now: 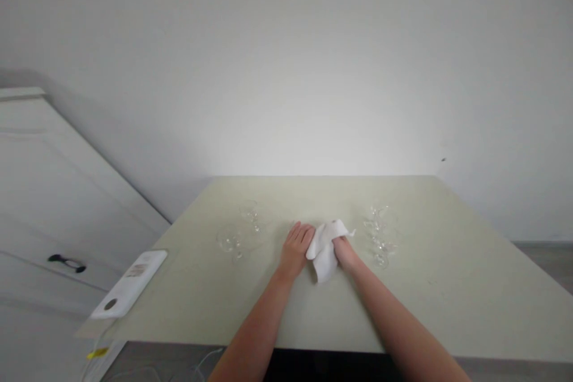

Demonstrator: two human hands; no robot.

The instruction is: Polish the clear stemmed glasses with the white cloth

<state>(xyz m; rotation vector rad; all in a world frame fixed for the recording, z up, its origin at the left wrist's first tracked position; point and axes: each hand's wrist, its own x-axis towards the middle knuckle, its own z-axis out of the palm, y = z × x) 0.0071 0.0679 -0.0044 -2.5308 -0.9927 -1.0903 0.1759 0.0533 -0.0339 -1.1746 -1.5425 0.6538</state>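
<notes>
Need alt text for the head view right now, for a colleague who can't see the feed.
Two bare hands meet at the middle of a pale table: the right hand holds a white cloth, with the left hand flat beside it, touching it. Clear stemmed glasses stand left and right; a white power bank lies at the table's left edge.

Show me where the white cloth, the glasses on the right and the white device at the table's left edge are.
white cloth (323,249): head view, middle of the crumpled cloth between the hands.
glasses on the right (379,237): head view, middle of the clear cluster.
white device (129,283): head view, its flat top face.
</notes>
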